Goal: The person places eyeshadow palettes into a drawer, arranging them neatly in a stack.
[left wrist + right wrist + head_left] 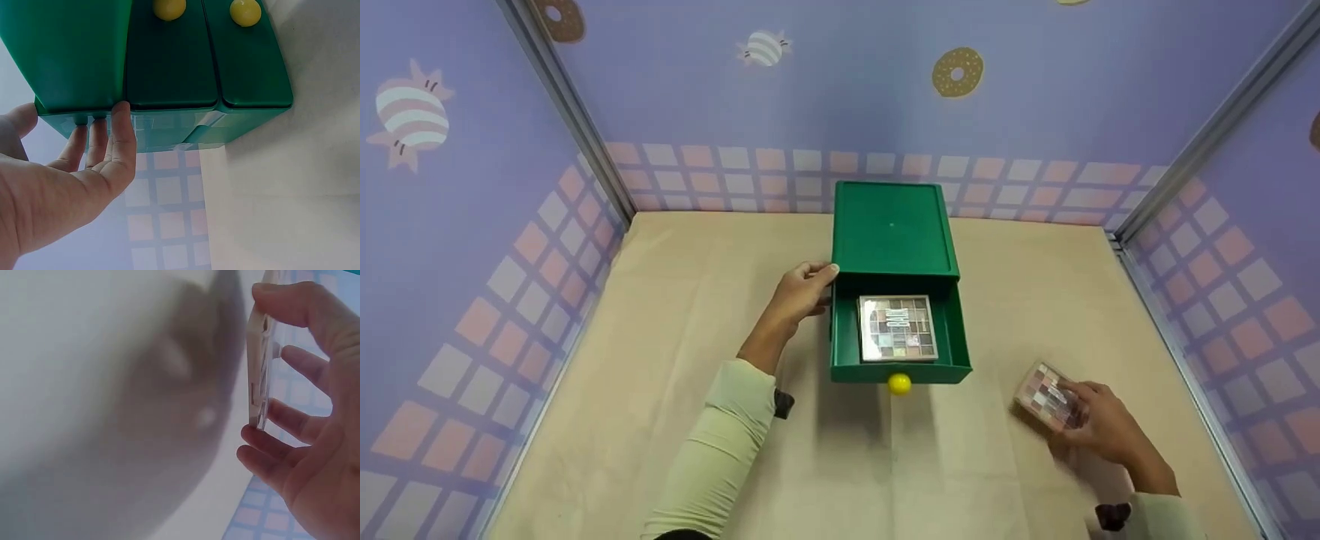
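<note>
- Gripping the cabinet (894,229): left hand (801,295), thumb at its top edge, fingers bent against its side.
- Right hand (1104,426) pinches a palette (1042,396) between thumb and fingers, right of the open drawer (859,374).
- Second palette (898,328) lies inside the drawer.

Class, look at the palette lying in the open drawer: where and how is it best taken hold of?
Probably by its left and right edges, pinched from above. The palette lies broad side up in the open drawer, with gaps at both sides, while its front edge sits close to the front wall and the green cabinet covers the rear.
</note>
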{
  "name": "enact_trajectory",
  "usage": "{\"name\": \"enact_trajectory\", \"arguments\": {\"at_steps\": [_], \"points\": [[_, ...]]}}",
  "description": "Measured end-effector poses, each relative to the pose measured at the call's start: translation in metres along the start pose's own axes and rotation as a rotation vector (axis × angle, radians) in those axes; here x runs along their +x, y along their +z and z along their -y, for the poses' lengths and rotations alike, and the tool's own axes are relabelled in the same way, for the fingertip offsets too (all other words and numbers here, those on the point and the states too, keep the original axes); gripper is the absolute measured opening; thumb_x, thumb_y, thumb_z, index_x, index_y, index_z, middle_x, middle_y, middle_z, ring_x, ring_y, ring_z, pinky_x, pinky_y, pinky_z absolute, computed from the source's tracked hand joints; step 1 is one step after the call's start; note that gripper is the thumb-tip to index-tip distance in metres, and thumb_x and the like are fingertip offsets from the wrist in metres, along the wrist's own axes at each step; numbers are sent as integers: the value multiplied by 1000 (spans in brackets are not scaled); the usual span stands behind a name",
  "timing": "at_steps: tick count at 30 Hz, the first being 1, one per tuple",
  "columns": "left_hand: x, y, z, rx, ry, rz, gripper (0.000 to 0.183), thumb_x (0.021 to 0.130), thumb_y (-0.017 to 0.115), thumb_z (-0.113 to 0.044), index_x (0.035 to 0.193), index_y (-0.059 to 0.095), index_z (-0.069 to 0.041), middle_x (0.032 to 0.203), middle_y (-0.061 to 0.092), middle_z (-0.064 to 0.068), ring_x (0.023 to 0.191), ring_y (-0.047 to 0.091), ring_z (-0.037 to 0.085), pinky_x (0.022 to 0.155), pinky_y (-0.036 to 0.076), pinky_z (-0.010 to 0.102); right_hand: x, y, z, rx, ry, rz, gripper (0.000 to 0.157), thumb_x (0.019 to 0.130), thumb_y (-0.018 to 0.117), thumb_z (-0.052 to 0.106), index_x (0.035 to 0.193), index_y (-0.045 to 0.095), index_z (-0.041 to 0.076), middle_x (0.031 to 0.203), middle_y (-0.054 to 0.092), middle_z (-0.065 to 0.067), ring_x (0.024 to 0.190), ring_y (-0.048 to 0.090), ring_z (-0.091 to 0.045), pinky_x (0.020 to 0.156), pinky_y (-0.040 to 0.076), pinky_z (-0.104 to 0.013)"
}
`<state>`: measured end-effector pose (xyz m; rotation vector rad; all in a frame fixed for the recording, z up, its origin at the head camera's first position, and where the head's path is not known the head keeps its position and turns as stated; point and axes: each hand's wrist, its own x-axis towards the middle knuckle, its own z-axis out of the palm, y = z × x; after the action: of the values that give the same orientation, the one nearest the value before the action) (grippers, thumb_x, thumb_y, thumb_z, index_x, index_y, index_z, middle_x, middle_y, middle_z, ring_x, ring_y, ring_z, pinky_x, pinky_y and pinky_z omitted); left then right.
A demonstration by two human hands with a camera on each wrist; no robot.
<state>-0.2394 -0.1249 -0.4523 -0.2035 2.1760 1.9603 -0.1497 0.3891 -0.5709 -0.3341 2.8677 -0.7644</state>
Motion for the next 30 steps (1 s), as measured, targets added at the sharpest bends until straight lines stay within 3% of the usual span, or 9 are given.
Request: {"name": "enact_trajectory", "arguments": {"at_steps": [7,23,30], "points": [[0,0,1,-2,-5,-8,45,105,55,-41,138,57,-12,137,59,13,117,68,34,104,53,49,10,-13,21,45,-57,-45,78,79,86,12,147,50,1,146,41,-35,128,45,-57,94,46,-70],[0,-1,0,-19,-7,5,45,104,56,-40,138,57,-11,138,58,14,116,68,37,107,50,52,34,-51,78,13,-154,-119,80,74,91,20,142,54,3,149,40,-35,132,40,-59,99,38,-76],[1,0,0,0,-8,3,45,104,56,-42,138,58,-12,138,59,12,114,69,34,99,55,44,44,-62,106,28,-214,-163,79,71,93,16,140,56,5,150,43,-29,133,43,-55,100,40,-73]]}}
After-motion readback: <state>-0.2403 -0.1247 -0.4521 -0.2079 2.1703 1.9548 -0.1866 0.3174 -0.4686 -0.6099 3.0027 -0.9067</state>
